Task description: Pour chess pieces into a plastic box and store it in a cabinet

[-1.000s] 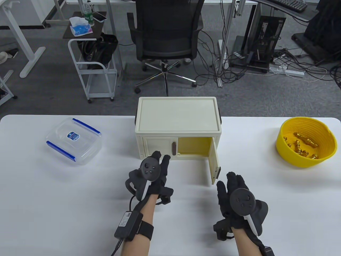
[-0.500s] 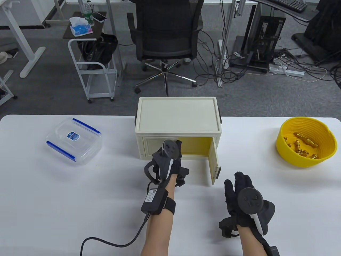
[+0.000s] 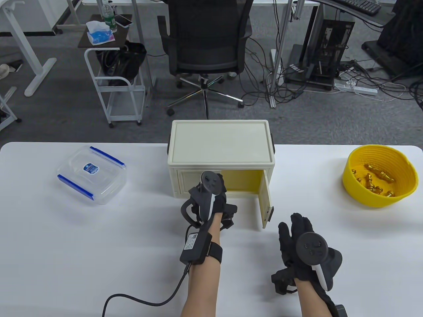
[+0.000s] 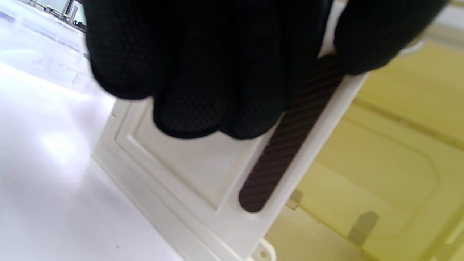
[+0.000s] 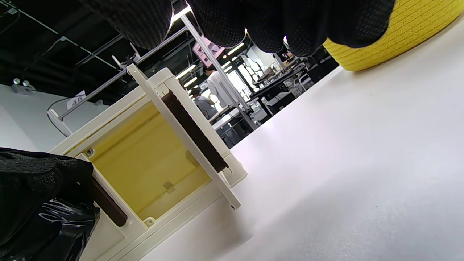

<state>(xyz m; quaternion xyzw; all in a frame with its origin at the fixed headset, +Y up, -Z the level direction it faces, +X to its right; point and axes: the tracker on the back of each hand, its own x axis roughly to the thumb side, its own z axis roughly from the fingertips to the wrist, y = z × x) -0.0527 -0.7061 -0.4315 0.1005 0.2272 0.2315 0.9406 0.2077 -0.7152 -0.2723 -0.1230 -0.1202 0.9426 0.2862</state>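
The cream cabinet (image 3: 220,142) stands mid-table with its right door (image 3: 266,203) swung open and a yellow inside. My left hand (image 3: 216,190) is at the closed left door. In the left wrist view the fingers (image 4: 203,108) and thumb pinch the top of that door's brown handle (image 4: 282,152). My right hand (image 3: 295,231) is open and empty near the open door's edge. The clear plastic box (image 3: 92,174) with blue clips sits lidded at the left. A yellow bowl (image 3: 380,198) at the right holds gold chess pieces (image 3: 376,181).
The open right door juts toward me between my hands; it also shows in the right wrist view (image 5: 188,130). An office chair (image 3: 206,43) and a white cart (image 3: 115,82) stand beyond the table's far edge.
My left hand moved forward and right from the table to the left door's handle and took hold of it. My right hand drifted slightly right and back.
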